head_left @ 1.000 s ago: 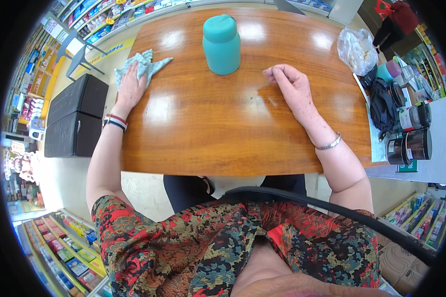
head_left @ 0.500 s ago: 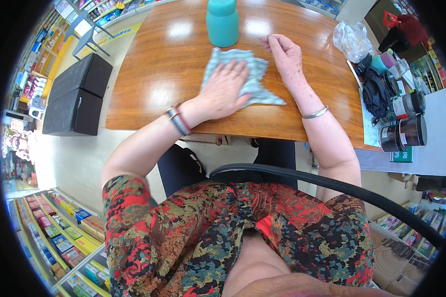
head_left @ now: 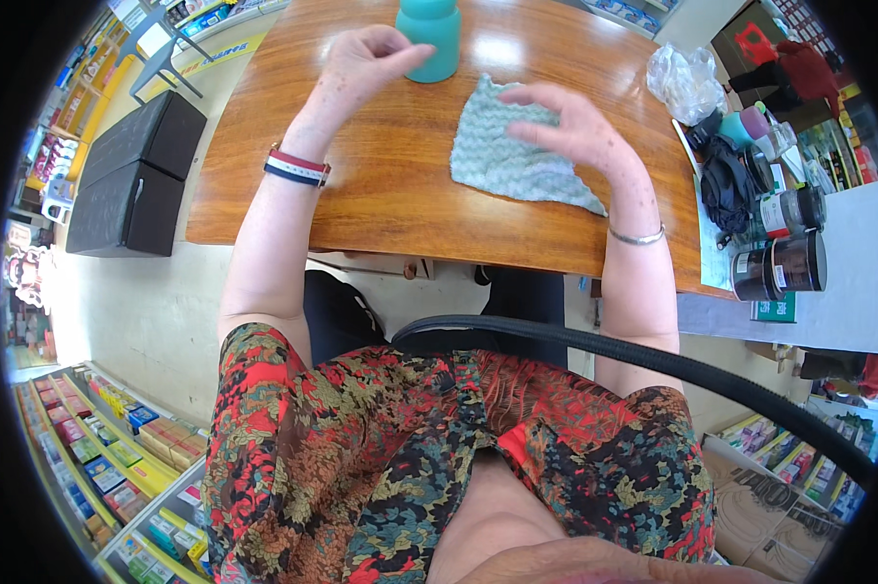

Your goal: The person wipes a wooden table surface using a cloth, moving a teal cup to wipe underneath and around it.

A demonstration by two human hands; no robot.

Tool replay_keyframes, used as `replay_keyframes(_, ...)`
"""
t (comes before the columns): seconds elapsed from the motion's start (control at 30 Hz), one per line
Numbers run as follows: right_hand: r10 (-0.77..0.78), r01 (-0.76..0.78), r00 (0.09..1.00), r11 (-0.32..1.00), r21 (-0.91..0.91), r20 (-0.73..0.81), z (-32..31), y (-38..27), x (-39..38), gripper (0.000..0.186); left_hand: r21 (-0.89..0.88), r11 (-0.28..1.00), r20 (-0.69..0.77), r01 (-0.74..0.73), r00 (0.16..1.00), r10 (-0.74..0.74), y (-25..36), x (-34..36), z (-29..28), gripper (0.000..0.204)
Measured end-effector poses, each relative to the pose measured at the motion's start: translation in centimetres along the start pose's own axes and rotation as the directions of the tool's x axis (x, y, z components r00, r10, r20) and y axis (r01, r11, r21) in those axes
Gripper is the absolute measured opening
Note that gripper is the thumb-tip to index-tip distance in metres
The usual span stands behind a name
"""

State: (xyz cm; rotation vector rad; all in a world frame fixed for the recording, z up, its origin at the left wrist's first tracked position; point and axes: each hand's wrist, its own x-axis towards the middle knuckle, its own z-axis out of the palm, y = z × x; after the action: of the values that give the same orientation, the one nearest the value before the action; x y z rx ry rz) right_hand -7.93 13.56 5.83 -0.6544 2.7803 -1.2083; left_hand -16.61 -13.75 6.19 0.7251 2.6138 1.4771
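Observation:
A pale blue-green knitted cloth lies spread on the wooden table, with one corner pointing toward the near right. Over its right part hovers my right hand, fingers apart and nothing in them. My left hand is raised at the far side of the table, beside a teal bottle. Its thumb sticks out and overlaps the bottle's left side in the view. The other fingers are bent and partly hidden. I see nothing held there, and whether it touches the bottle is unclear.
Along the table's right edge stand a clear plastic bag, a black bag, dark jars and other containers. A black padded bench is on the floor at left. A black hose crosses in front of me.
My left hand has left the cloth and moved up and left, toward the bottle. My right hand has come down over the cloth, its fingers now spread from a pinch. The cloth lies flatter.

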Motion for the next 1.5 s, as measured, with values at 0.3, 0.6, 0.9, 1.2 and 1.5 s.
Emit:
replay_keyframes(0.3,-0.449,0.526,0.849,0.766,-0.371,0.277,5.7,-0.3,0.5,0.042,0.000,0.977,-0.402,-0.215,0.894,0.197,-6.2,6.2,4.3,0.075)
replay_keyframes(0.6,-0.162,0.164,0.985,0.789,-0.592,0.057,1.1,6.3,3.6,0.039,-0.050,0.996,-0.397,-0.070,0.917,0.044,-5.6,3.8,0.9,0.075)
replay_keyframes(0.9,-0.235,0.308,0.951,0.780,-0.545,0.202,8.8,0.2,10.1,0.052,0.154,0.971,-0.581,0.185,0.811,-0.062,-6.9,3.5,-0.9,0.072)
replay_keyframes(1.2,0.149,-0.252,0.968,0.622,-0.741,-0.204,0.4,17.4,16.6,0.050,0.036,0.979,-0.568,0.200,0.811,-0.145,-6.3,4.2,0.8,0.076)
replay_keyframes(1.5,0.311,-0.270,0.946,0.610,-0.745,-0.088,-0.4,11.3,7.8,0.050,0.030,0.987,-0.565,0.156,0.817,-0.111,-5.9,3.7,2.2,0.071)
